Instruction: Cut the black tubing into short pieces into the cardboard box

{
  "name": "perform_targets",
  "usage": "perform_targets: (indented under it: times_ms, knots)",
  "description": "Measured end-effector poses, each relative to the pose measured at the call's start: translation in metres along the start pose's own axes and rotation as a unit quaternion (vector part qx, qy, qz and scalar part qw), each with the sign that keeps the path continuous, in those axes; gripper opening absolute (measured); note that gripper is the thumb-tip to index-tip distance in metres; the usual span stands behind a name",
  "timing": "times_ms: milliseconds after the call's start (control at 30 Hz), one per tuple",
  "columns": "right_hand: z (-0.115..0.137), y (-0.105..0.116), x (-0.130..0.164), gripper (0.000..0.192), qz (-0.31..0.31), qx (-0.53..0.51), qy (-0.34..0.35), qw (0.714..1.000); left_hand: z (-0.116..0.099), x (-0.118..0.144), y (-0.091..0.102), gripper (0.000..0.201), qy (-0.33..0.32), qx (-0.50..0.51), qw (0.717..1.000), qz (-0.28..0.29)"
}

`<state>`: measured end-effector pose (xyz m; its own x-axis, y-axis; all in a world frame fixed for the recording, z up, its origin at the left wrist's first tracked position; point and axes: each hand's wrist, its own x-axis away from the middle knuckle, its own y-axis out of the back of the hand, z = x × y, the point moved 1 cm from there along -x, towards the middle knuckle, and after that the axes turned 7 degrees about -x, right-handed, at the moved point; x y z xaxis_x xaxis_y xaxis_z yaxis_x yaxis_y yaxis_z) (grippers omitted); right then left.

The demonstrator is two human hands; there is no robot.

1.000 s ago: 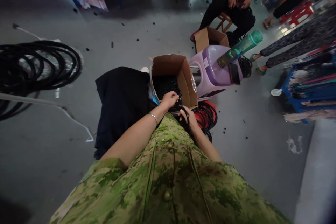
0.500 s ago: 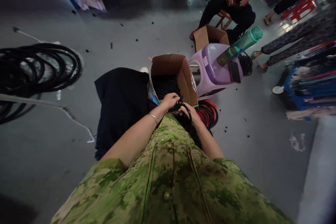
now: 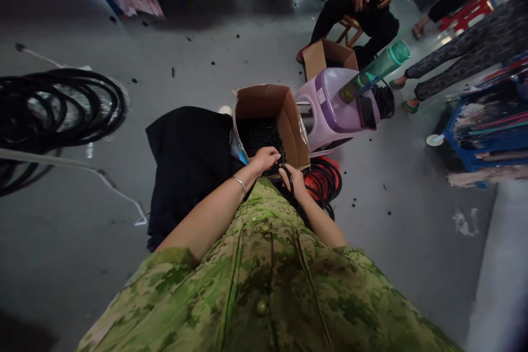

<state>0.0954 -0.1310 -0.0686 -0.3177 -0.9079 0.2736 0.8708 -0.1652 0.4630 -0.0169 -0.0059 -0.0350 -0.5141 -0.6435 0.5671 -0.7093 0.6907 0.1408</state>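
Observation:
My left hand (image 3: pixel 266 158) rests at the near edge of an open cardboard box (image 3: pixel 293 124) filled with small black parts (image 3: pixel 259 135), its fingers closed on something small and dark that I cannot make out. My right hand (image 3: pixel 295 182) sits just right of it, gripping a thin black rubber ring (image 3: pixel 290 177) looped over the fingers. Both hands nearly touch. A silver bracelet (image 3: pixel 238 182) circles my left wrist. Black cloth (image 3: pixel 187 159) covers my lap to the left.
A stack of black rings on a red stool (image 3: pixel 325 179) lies right of my hands. A purple plastic stool (image 3: pixel 334 107) carries a green bottle (image 3: pixel 377 70) and a phone. Coils of black hose (image 3: pixel 58 104) lie on the floor left. A seated person (image 3: pixel 363 0) with another box (image 3: pixel 328 56) is beyond.
My right hand has shifted slightly left and toward me with the ring. The left hand stays at the box edge. The view has drifted a little.

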Motion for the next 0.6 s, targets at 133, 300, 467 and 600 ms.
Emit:
perform_targets:
  times_ms: [133,300,467,600]
  knots:
    - [-0.012,-0.009,0.000,0.049,-0.042,0.017,0.008,0.999,0.004,-0.004,-0.001,0.018,0.008,0.010,1.000,-0.015]
    - [-0.023,-0.022,-0.002,0.048,-0.071,0.008,0.019,0.997,0.011,-0.012,-0.003,0.024,0.024,0.061,0.997,-0.050]
    - [-0.026,-0.026,0.002,0.047,-0.033,-0.020,-0.008,0.999,0.010,-0.015,-0.002,0.022,0.025,0.105,0.992,-0.068]
    - [-0.028,-0.024,0.005,0.048,-0.005,-0.084,-0.068,0.994,0.002,-0.008,-0.002,0.018,0.008,0.133,0.990,-0.037]
